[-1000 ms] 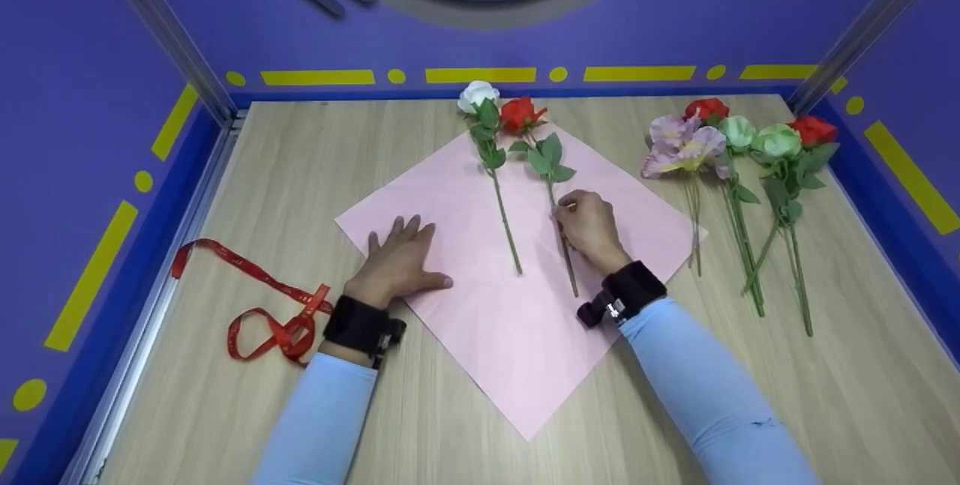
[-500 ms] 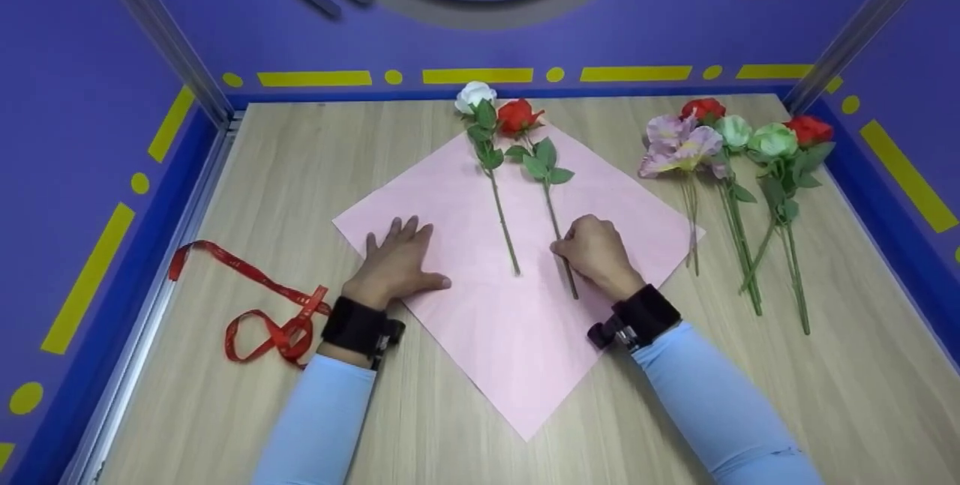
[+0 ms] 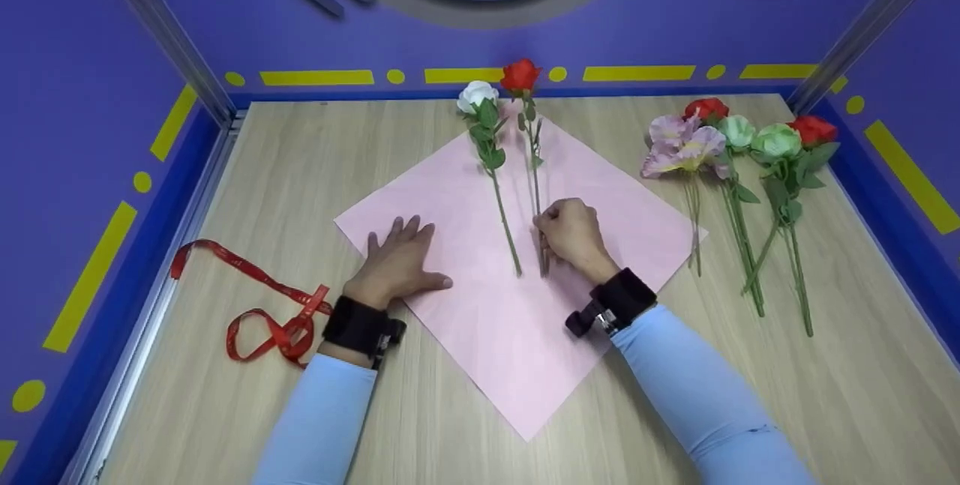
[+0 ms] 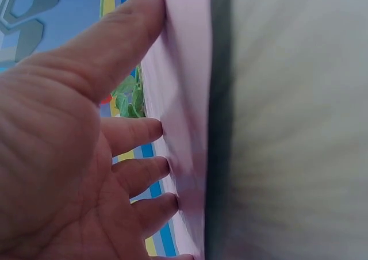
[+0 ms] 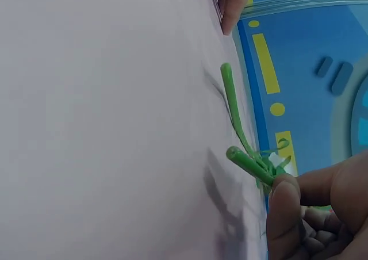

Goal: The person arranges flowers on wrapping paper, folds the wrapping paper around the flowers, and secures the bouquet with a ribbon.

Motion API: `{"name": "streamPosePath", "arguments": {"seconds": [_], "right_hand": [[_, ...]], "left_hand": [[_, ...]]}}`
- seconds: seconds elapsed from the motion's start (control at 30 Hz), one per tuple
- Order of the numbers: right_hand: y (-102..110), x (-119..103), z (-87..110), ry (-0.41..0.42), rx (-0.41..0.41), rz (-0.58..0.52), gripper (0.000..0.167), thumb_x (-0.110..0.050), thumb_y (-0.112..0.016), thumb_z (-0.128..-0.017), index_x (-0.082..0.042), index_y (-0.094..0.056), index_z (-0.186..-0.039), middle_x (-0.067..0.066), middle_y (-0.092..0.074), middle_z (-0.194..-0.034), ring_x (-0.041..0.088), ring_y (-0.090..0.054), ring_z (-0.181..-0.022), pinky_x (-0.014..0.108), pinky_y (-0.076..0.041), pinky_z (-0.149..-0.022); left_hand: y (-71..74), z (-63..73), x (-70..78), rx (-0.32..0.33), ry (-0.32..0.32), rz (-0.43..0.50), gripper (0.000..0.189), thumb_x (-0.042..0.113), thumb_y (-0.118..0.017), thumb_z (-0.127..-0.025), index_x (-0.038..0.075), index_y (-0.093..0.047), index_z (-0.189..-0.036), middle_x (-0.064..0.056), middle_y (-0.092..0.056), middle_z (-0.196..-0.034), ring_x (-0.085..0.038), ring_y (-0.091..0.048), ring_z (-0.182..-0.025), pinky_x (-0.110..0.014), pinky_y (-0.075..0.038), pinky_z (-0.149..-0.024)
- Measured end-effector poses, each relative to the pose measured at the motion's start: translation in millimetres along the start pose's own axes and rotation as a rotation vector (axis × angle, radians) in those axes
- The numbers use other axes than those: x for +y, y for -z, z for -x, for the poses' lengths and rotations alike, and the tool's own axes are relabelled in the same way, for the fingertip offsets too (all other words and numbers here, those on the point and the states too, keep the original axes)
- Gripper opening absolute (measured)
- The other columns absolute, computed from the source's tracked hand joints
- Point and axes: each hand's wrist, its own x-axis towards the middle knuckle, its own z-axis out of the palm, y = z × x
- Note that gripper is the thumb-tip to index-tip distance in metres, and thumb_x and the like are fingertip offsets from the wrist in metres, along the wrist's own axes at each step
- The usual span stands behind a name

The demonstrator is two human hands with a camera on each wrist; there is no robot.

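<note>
My right hand [image 3: 574,234] pinches the lower stem of a red rose [image 3: 520,76], its bloom raised at the back edge of the pink wrapping paper [image 3: 480,350]. In the right wrist view the thumb and forefinger grip that green stem [image 5: 248,164], whose cut end stands off the paper. A white rose [image 3: 478,97] lies to its left, its stem running down the sheet. My left hand [image 3: 396,260] rests on the paper's left side with fingers spread. Seen from the left wrist, the fingertips [image 4: 154,167] touch the sheet near its edge.
On the right of the wooden table [image 3: 862,395] lie pink-purple flowers [image 3: 684,144], green roses [image 3: 776,142] and red roses [image 3: 814,130], stems toward me. A red ribbon [image 3: 255,267] lies loosely looped at the left. Blue-purple panels [image 3: 360,43] close off the back and sides.
My right hand first slid down the red rose's stem, then lifted the rose and shifted it left, turning its leaves. My left hand has stayed in place.
</note>
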Motion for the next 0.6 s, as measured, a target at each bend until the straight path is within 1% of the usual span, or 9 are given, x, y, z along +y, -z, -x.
{"name": "streamPosePath", "arguments": {"seconds": [0.1,0.2,0.33,0.5,0.6], "right_hand": [[-8.5,-3.5,-4.0,-0.018,-0.015,-0.041,0.020,-0.013,-0.067,-0.099,0.000,-0.074,-0.085,0.008,-0.070,-0.063,0.018,-0.067,-0.046,0.028,-0.052,-0.040],[-15.5,-5.1,-7.3,-0.037,-0.029,-0.065,0.020,-0.013,-0.068,-0.099,0.000,-0.074,-0.085,0.009,-0.070,-0.062,0.016,-0.065,-0.044,0.029,-0.054,-0.041],[-21.6,-5.8,-8.9,-0.061,-0.057,-0.085,0.021,-0.012,-0.068,-0.100,0.000,-0.073,-0.084,0.009,-0.070,-0.061,0.014,-0.064,-0.044,0.030,-0.056,-0.043],[-25.6,-5.3,-8.7,-0.067,-0.076,-0.087,0.022,-0.012,-0.068,-0.100,0.001,-0.073,-0.083,0.007,-0.068,-0.058,0.013,-0.062,-0.044,0.027,-0.054,-0.043],[-26.9,-4.6,-9.0,-0.050,-0.074,-0.057,0.022,-0.013,-0.069,-0.100,-0.001,-0.073,-0.081,0.006,-0.066,-0.056,0.012,-0.060,-0.043,0.025,-0.051,-0.041]], "left_hand": [[-0.2,-0.2,0.5,0.000,0.000,0.003,0.105,0.054,-0.081,-0.089,0.008,-0.028,-0.167,-0.019,-0.016,-0.176,-0.043,-0.006,-0.163,-0.075,-0.004,-0.125],[-0.5,0.1,0.7,0.000,-0.002,0.007,0.105,0.054,-0.081,-0.089,0.008,-0.028,-0.167,-0.019,-0.016,-0.176,-0.043,-0.006,-0.163,-0.075,-0.004,-0.124],[-0.6,0.4,1.0,-0.002,-0.005,0.004,0.105,0.053,-0.081,-0.089,0.008,-0.028,-0.167,-0.019,-0.016,-0.176,-0.043,-0.006,-0.163,-0.075,-0.004,-0.124],[-0.3,-0.1,1.1,-0.001,-0.007,0.000,0.104,0.053,-0.081,-0.089,0.008,-0.029,-0.167,-0.020,-0.016,-0.175,-0.044,-0.006,-0.163,-0.076,-0.004,-0.124],[0.0,-0.3,0.8,0.001,-0.010,0.001,0.104,0.053,-0.081,-0.089,0.007,-0.029,-0.167,-0.020,-0.017,-0.175,-0.045,-0.007,-0.163,-0.077,-0.005,-0.123]]}}
